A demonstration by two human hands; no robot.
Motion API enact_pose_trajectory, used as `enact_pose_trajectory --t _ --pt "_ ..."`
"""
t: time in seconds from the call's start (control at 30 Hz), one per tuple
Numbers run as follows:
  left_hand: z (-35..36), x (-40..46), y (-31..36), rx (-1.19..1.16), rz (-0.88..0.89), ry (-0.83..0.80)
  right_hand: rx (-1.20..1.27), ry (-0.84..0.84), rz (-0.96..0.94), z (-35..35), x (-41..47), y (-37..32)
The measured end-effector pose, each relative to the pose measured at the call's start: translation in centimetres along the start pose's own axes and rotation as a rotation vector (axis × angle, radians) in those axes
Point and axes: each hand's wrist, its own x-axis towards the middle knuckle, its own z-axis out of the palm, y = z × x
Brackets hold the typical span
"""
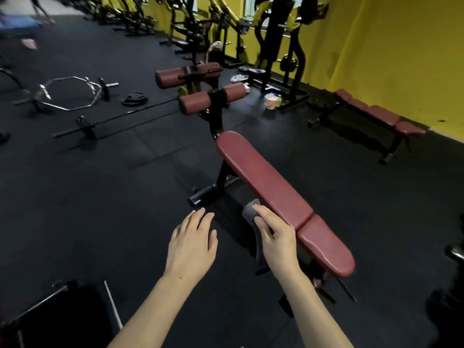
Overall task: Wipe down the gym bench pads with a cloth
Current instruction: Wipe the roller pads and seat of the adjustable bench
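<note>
Bench pads [271, 182] run near-right to far, right hand [278, 237] pinching the grey cloth [249, 210] at the long pad's left edge, left hand [192, 244] spread and empty beside it; wiping looks barely begun, next a pressed sweep along the top.

Both forearms are bare from the frame's lower edge to the wrists, with no sleeve showing. The left hand [192, 243] and the right hand [278, 238] wear no gloves, rings or watch.
</note>
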Motion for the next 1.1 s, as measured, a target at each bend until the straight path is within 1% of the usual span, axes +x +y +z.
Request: enact_pose_trajectory --t 0.1,0.23,0.33,0.43,0.5,0.6,0.67,0.8,0.93,1.1 --pt "0.3 4.7 -2.0 -0.016 -0.115 0.032 0.042 -0.07 0.024 3.5 6.1 1.1" --pt "1.5 10.0 -5.6 -0.035 -0.184 0.036 0.165 -0.129 0.078 8.4 13.0 1.5" --pt "2.7 15.6 -8.6 -0.053 -0.22 0.029 0.183 -0.152 0.092 12.6 18.2 2.5" --pt "3.5 22.4 -12.2 -0.066 -0.194 0.025 0.137 -0.115 0.078 17.3 23.7 3.4" --pt "3.5 26.8 -14.6 -0.07 -0.173 0.0 0.127 -0.074 0.112 20.1 27.3 3.7" --pt "2.8 33.0 -17.8 -0.083 -0.149 0.01 0.151 -0.022 0.169 23.6 32.6 3.5" --pt "2.5 37.2 -19.5 -0.078 -0.104 0.009 0.164 0.0 0.18 25.8 36.1 3.5" --pt "2.6 44.9 -21.6 -0.058 -0.02 -0.04 0.21 0.011 0.228 29.2 41.8 3.8" --pt "2.7 53.5 -23.7 -0.016 0.091 -0.061 0.233 0.018 0.236 32.0 48.1 5.0" --pt "3.1 65.8 -25.5 0.019 0.092 -0.009 0.254 0.036 0.206 36.6 58.2 8.5"
